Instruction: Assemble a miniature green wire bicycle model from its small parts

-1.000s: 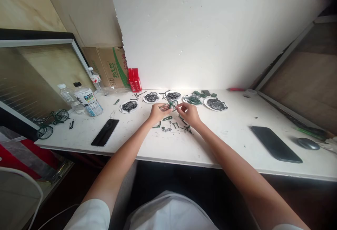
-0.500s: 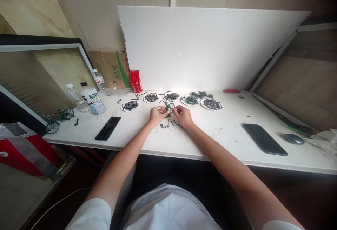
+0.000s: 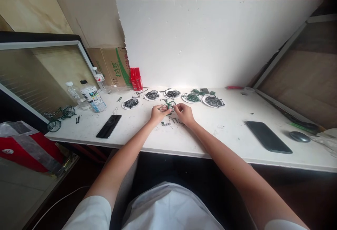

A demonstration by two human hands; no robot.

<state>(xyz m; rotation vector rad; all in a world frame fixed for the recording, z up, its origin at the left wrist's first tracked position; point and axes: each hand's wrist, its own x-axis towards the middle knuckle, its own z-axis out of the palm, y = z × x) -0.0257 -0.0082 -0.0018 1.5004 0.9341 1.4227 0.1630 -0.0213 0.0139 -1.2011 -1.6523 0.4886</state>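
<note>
My left hand and my right hand meet over the middle of the white table. Between them they pinch a small green toy bicycle part with a wheel, each hand closed on one side of it. Loose small green and grey pieces lie on the table just below my hands. Behind them stand several small white plates of dark wheels and green parts.
A finished green toy bicycle stands at the table's left edge, near water bottles. Black phones lie at left and right. A mouse sits far right. A red box and cardboard carton stand at the back.
Both hands have stayed together on the bicycle part, shifting slightly; the view itself has moved a little.
</note>
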